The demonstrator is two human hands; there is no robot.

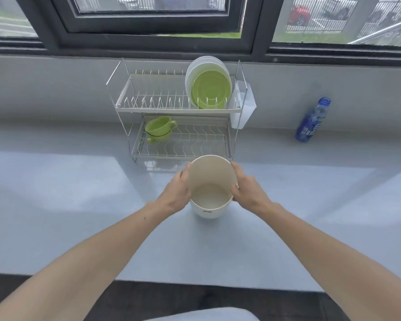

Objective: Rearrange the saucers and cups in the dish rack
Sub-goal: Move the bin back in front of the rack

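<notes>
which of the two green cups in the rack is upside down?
The upper green cup: it sits mouth-down on the lower green cup, rim to rim, handle pointing right. The lower one is upright, handle front-left, on the rack bottom tier.

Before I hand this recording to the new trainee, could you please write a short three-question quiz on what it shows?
1. True or false: the green cups sit on the upper tier of the dish rack.
2. Which object do both hands grip? A) the cream container B) the blue bottle C) the green saucer
3. Fill in: the white plates stand at the ______ end of the upper tier, as the camera sees it.

Key: 1. False; they are on the lower tier. 2. A; the left hand and right hand hold its sides. 3. Right.
</notes>
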